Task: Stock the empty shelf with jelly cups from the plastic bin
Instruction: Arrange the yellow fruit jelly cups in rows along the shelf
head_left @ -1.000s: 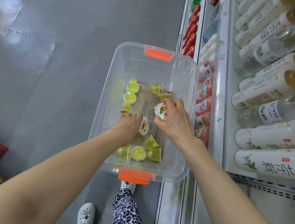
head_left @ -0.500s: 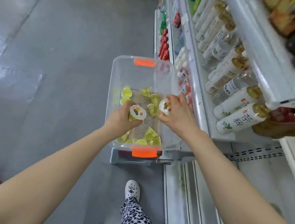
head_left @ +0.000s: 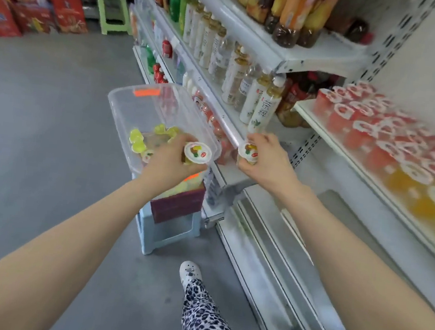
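My left hand (head_left: pixel 169 159) grips one jelly cup (head_left: pixel 197 153) with a white printed lid, held above the near right corner of the clear plastic bin (head_left: pixel 124 116). My right hand (head_left: pixel 268 161) holds a second jelly cup (head_left: pixel 249 152) to the right of the bin, in front of the shelf edge. Several yellow-green jelly cups (head_left: pixel 139 141) lie in the bin's bottom. The shelf (head_left: pixel 323 130) at right carries rows of red and orange jelly cups (head_left: pixel 382 134).
The bin rests on a pale blue stool (head_left: pixel 168 229) beside the shelving. Bottled drinks (head_left: pixel 261 107) fill the shelves behind my hands. A lower white shelf (head_left: pixel 282 253) runs under my right arm. Red boxes (head_left: pixel 26 2) and a green stool (head_left: pixel 111 11) stand far back. My patterned leg and shoe (head_left: pixel 190 270) are below.
Both hands have lifted out of the bin, each with a jelly cup, and moved right toward the shelf. My view has turned up and right, showing the stocked shelf.
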A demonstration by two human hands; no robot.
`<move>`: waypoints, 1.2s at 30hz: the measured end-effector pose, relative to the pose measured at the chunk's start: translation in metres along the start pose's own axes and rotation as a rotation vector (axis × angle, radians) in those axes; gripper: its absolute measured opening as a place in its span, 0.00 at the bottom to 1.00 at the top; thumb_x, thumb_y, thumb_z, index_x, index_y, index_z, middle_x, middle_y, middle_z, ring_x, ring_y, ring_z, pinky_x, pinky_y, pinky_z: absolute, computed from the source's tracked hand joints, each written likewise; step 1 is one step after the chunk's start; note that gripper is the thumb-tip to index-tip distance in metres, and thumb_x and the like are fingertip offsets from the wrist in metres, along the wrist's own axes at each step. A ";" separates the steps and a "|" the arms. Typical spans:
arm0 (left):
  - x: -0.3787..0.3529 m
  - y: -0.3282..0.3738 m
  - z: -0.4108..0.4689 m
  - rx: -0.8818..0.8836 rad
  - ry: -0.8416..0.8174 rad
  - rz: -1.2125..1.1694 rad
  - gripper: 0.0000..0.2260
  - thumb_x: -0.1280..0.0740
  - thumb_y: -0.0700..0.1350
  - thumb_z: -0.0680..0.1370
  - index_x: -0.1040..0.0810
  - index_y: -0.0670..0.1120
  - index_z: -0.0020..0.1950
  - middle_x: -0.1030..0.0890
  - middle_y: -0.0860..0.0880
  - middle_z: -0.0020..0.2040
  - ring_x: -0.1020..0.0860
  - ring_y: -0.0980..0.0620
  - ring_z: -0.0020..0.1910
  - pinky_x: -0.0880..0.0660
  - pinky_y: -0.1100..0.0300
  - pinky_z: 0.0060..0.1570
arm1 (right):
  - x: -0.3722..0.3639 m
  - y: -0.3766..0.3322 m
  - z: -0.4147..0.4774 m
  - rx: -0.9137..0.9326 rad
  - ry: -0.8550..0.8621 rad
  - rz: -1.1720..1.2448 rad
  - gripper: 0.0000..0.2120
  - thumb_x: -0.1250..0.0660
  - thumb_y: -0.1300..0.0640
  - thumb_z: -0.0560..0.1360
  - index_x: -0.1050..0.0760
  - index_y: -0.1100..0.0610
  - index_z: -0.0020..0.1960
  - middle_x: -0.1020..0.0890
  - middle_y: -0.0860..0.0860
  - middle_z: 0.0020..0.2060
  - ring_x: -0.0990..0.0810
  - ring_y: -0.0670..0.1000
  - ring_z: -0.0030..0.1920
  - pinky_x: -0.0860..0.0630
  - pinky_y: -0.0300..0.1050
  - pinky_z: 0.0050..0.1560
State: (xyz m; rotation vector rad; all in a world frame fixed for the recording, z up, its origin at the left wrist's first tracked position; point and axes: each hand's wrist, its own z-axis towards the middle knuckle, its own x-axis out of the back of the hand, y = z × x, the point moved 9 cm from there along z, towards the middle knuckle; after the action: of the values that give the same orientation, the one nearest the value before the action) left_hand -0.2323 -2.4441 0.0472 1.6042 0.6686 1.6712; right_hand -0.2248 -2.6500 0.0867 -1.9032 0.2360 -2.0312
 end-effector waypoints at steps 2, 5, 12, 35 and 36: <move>-0.012 0.025 -0.011 -0.051 -0.044 0.016 0.24 0.23 0.54 0.69 0.29 0.50 0.60 0.20 0.53 0.50 0.21 0.51 0.49 0.23 0.50 0.51 | 0.022 0.016 -0.028 -0.051 0.037 -0.014 0.28 0.31 0.49 0.71 0.31 0.54 0.69 0.29 0.56 0.59 0.24 0.61 0.57 0.29 0.49 0.57; -0.033 0.066 -0.027 -0.109 -0.109 0.012 0.23 0.24 0.54 0.69 0.28 0.52 0.59 0.19 0.53 0.52 0.21 0.52 0.50 0.24 0.54 0.49 | 0.054 0.041 -0.073 -0.126 0.089 -0.024 0.27 0.31 0.50 0.72 0.31 0.53 0.69 0.29 0.55 0.57 0.25 0.59 0.56 0.31 0.45 0.54; -0.097 0.170 -0.060 -0.272 -0.239 -0.019 0.24 0.24 0.55 0.69 0.29 0.55 0.60 0.20 0.55 0.54 0.22 0.53 0.53 0.24 0.52 0.55 | 0.130 0.101 -0.187 -0.279 0.250 -0.017 0.27 0.30 0.50 0.71 0.30 0.52 0.69 0.27 0.54 0.61 0.25 0.56 0.59 0.31 0.44 0.57; -0.322 0.505 -0.274 -0.656 -0.441 -0.291 0.26 0.23 0.56 0.68 0.26 0.50 0.62 0.19 0.54 0.52 0.21 0.54 0.46 0.23 0.52 0.53 | 0.347 0.292 -0.587 -0.683 0.638 -0.182 0.21 0.29 0.52 0.69 0.28 0.51 0.61 0.23 0.50 0.54 0.25 0.50 0.52 0.36 0.39 0.49; -0.329 0.511 -0.284 -0.660 -0.458 -0.298 0.27 0.23 0.55 0.68 0.26 0.50 0.63 0.19 0.55 0.52 0.21 0.54 0.46 0.23 0.52 0.53 | 0.349 0.302 -0.604 -0.715 0.651 -0.178 0.20 0.29 0.52 0.69 0.28 0.51 0.59 0.23 0.50 0.52 0.26 0.50 0.50 0.36 0.40 0.49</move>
State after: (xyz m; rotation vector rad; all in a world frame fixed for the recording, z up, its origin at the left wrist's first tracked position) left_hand -0.5947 -2.9831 0.2151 1.2540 0.0870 1.0845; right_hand -0.7952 -3.1237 0.2546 -1.5291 1.1122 -2.9126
